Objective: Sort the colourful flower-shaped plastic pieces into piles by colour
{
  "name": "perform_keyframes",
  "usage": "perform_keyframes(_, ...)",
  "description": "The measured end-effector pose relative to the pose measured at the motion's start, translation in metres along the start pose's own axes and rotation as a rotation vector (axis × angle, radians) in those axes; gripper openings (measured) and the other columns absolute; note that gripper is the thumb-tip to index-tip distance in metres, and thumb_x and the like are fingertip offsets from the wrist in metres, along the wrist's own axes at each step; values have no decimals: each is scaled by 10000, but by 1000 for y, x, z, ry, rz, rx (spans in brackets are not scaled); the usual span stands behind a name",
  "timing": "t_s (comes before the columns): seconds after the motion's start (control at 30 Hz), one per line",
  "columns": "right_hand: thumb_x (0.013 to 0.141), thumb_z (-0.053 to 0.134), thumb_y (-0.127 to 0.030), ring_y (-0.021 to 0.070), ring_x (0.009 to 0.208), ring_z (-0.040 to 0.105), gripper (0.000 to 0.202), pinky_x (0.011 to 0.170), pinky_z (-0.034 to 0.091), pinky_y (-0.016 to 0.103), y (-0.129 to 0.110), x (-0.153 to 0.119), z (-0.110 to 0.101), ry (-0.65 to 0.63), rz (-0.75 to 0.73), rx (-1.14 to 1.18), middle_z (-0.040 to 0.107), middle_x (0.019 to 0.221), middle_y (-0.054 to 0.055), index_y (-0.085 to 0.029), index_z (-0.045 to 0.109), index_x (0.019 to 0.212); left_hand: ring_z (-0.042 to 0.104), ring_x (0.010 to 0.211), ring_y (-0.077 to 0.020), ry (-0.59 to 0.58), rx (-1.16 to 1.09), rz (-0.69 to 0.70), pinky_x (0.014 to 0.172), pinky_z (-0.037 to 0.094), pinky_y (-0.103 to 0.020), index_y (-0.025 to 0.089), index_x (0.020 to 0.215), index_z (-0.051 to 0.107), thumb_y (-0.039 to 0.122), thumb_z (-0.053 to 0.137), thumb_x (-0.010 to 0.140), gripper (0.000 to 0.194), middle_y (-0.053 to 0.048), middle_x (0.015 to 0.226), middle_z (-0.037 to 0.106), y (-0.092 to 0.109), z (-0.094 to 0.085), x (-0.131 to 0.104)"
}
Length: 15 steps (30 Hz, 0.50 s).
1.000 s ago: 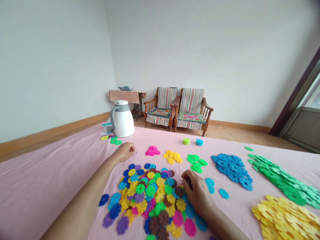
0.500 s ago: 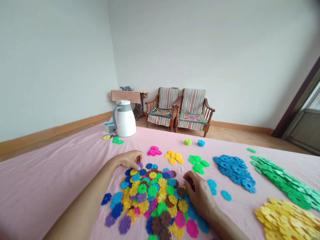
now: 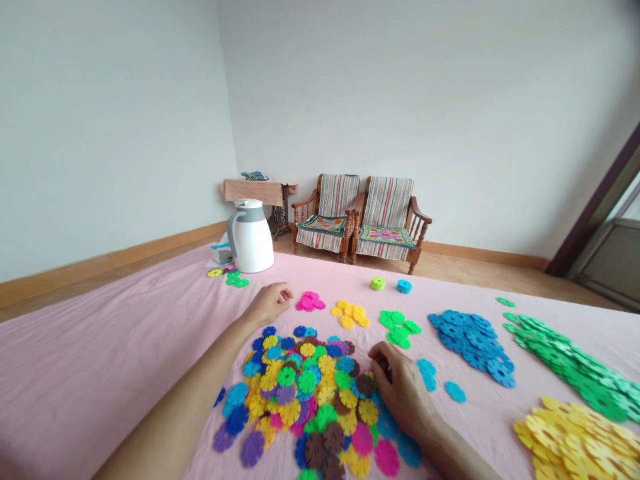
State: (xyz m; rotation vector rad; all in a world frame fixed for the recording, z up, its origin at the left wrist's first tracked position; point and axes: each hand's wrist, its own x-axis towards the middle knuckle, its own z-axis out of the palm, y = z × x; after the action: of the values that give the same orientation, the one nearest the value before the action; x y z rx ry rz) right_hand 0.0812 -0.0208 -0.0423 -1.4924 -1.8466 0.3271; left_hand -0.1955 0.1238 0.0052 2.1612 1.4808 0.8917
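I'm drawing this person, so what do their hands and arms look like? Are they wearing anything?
The left hand and right hand are bare, with no gloves. The left forearm and right forearm show no sleeves, watch or bracelet. Fingernails are too small to make out.

Beyond a white jug stand two armchairs and a draped table.
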Motion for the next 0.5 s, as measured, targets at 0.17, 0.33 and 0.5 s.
perform_keyframes(0.17, 791, 402, -138, 153, 707, 534, 114, 637, 379, 266, 0, -1, 0, 1, -3, 1, 562, 740, 8, -194, 501, 801, 560, 665, -129, -336, -21, 325, 617, 414, -208, 165, 799, 677, 227, 561, 749, 141, -17, 741, 648, 58, 31, -24)
perform_keyframes(0.33, 798, 391, -136, 156, 714, 532, 121, 639, 375, 269, -1, -1, -1, 5, -3, 4, 562, 749, 14, -194, 497, 796, 543, 909, -200, -353, 89, 508, 795, 415, -277, 213, 974, 661, 288, 626, 746, 243, -60, 975, 609, 83, 59, -44)
perform_keyframes(0.5, 793, 396, -129, 158, 721, 529, 115, 639, 371, 268, -1, -1, -1, 5, -6, -1, 558, 751, 14, -194, 491, 792, 538, 914, -207, -343, 148, 484, 830, 405, -298, 211, 921, 670, 191, 602, 745, 190, -51, 906, 616, 82, 69, -43)
